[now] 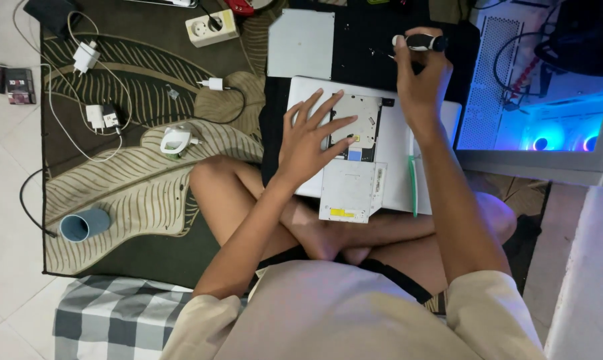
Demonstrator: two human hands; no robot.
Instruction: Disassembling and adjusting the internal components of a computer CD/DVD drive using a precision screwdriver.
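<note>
right hand [419, 83] grip closed round screwdriver [425, 43] at 12 o'clock; left hand [309, 140] open, flat on optical drive [356, 160] atop laptop [395, 143] in lap; drive likely light, thin, stiff, fragile – hold by edges

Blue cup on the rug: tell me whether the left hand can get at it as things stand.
Probably yes, with a stretch. The left hand lies flat on the drive and holds nothing; the blue cup lies on its side off to the left, with only open rug between.
</note>
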